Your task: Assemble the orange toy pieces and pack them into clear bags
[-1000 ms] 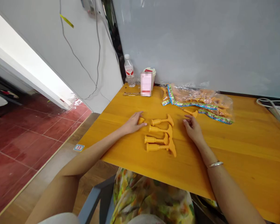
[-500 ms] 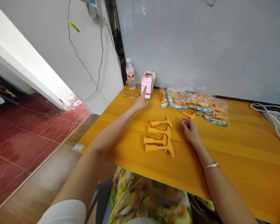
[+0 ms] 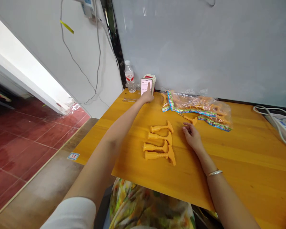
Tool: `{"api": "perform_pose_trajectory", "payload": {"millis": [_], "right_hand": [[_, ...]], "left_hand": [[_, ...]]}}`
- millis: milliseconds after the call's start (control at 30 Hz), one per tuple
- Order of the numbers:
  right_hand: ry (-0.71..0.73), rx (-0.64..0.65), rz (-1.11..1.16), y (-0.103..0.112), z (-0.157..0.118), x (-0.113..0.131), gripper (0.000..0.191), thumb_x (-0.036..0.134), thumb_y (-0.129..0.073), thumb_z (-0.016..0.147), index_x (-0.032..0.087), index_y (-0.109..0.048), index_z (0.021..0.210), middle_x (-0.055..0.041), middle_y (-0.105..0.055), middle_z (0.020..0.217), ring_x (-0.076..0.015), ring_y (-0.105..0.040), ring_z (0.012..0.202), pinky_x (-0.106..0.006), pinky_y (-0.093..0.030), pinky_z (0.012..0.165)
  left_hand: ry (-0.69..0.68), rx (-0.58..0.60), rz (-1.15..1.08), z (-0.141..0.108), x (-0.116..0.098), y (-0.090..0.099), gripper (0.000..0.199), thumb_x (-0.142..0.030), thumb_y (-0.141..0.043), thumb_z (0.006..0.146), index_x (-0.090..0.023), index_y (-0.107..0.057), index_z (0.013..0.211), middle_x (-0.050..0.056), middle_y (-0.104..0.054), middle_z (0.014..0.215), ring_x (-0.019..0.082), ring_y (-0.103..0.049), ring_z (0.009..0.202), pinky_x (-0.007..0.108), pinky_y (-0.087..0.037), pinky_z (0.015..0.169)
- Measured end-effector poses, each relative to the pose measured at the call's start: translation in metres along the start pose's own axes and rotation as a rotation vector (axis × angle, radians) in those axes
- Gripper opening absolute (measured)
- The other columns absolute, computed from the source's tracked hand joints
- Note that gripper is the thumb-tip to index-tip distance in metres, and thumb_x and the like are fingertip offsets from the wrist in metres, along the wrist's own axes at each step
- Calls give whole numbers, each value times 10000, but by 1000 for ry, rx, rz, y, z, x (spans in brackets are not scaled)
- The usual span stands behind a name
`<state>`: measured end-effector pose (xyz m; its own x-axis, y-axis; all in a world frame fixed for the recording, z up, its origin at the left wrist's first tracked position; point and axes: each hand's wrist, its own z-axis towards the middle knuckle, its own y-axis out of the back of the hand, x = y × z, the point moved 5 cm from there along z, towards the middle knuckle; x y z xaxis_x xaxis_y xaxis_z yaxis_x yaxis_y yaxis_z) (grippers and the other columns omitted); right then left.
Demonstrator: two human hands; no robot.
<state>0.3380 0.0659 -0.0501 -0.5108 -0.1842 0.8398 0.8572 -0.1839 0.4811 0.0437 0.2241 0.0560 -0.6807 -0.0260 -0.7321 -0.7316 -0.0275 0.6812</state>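
My left hand reaches to the phone, which stands propped against a white-lidded cup. Its index finger is stretched up over the lit screen, where digits show. Resting on the table, my right hand has loosely bent fingers set apart and nothing in them. Just beyond its fingertips lies a loose orange T-handled tool with a spiral shaft. Several orange plastic hammer-shaped tools lie in a stack of rows left of my right hand, heads to the right.
Clear plastic bags with colourful edges hold more orange tools at the back. A water bottle stands left of the cup, with thin twisted pieces before it. At the right lies a power strip with a white cable.
My left index finger has shifted higher on the phone, and the screen display has changed. My right hand has barely moved, with its fingers slightly straighter. The whole view has shifted slightly.
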Motion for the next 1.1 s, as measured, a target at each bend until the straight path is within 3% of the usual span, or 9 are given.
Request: {"api": "perform_pose_trajectory", "payload": {"millis": [200, 367, 500, 600, 667, 767, 833, 967, 1100], "right_hand": [[-8, 2, -5, 0, 0, 0, 458, 551, -518, 868, 197, -586, 1150, -85, -674, 910, -221, -614, 754, -407, -503, 737], [-9, 16, -25, 0, 0, -1, 460, 530, -514, 870, 192, -588, 1174, -85, -675, 929, -216, -611, 757, -404, -500, 746], [-3, 12, -23, -1, 0, -1, 460, 533, -517, 865, 189, -591, 1160, -77, -670, 893, -210, -600, 743, -404, -501, 753], [28, -9, -22, 0, 0, 5, 438, 513, -499, 877, 181, -590, 1148, -81, -665, 879, -208, -590, 726, -399, -507, 738], [88, -93, -86, 8, 3, 12, 403, 473, -462, 899, 181, -594, 1145, -112, -666, 960, -221, -596, 779, -408, -513, 755], [238, -207, -373, 22, 10, 23, 361, 388, -426, 924, 180, -617, 1149, -160, -645, 1127, -286, -579, 1029, -484, -465, 924], [299, -204, -579, 27, 17, 24, 372, 351, -427, 923, 159, -628, 1170, -181, -631, 1193, -329, -523, 1159, -534, -389, 1017], [240, -148, -720, 30, 27, 13, 415, 331, -433, 908, 129, -626, 1216, -208, -601, 1279, -359, -513, 1177, -549, -406, 988], [206, -109, -742, 26, 25, 10, 447, 371, -453, 911, 141, -619, 1255, -212, -599, 1235, -362, -533, 1151, -531, -457, 923]], "left_hand": [[-120, -24, 4, -27, 8, -3, 1017, -105, -604, 761, -150, -27, 1597, 158, -674, 1011, 227, -587, 737, 360, -464, 750], [-201, -83, -110, -74, 40, -17, 819, -113, -561, 765, -155, -299, 1540, 71, -644, 957, 178, -550, 773, 330, -445, 859], [-192, -158, -227, -95, 66, -29, 649, -108, -522, 784, -148, -425, 1424, 42, -641, 1009, 121, -515, 708, 285, -446, 852], [-199, -204, -224, -101, 74, -34, 558, -108, -512, 797, -143, -464, 1352, 42, -642, 1032, 126, -543, 743, 281, -454, 860], [-210, -232, -193, -102, 75, -35, 525, -100, -514, 796, -138, -478, 1319, 58, -640, 1062, 150, -587, 852, 292, -452, 912], [-211, -256, -147, -101, 75, -34, 449, -80, -511, 795, -142, -525, 1239, 91, -635, 1127, 186, -597, 1048, 315, -425, 1003], [-220, -242, -136, -102, 74, -34, 369, -70, -511, 794, -155, -572, 1148, 99, -642, 1153, 199, -590, 1101, 328, -416, 1028], [-254, -180, -130, -104, 70, -36, 302, -69, -559, 774, -172, -621, 1051, 73, -686, 1107, 200, -618, 1018, 323, -446, 979], [-257, -150, -119, -105, 65, -40, 275, -145, -656, 769, -176, -657, 1042, 52, -712, 975, 207, -631, 896, 319, -464, 907]]}}
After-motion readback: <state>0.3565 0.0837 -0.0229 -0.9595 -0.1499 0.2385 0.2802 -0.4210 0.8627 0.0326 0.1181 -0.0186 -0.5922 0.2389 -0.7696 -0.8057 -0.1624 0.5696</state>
